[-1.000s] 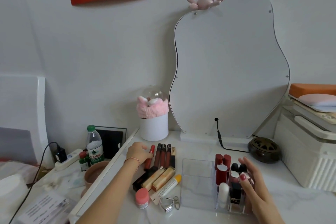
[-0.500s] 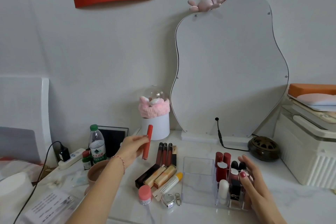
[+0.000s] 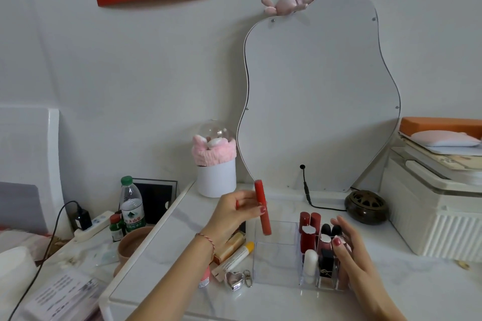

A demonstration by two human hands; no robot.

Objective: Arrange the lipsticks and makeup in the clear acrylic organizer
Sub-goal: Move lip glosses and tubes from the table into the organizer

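White marble counter (image 3: 287,302): our left hand (image 3: 234,214) pinches slim red lip-gloss tube (image 3: 262,207), near upright, above clear organizer (image 3: 273,258); right hand (image 3: 349,247) open vs. its right side.

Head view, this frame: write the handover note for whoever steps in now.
Left hand: fingers shut on the red lip tube, held upright above the clear organizer.
Right hand: open, resting against the organizer's right side.
Done: several lipsticks stand in the right-hand slots.
Left: the big left compartment is empty; place the held tube, then the tubes lying left of the organizer.
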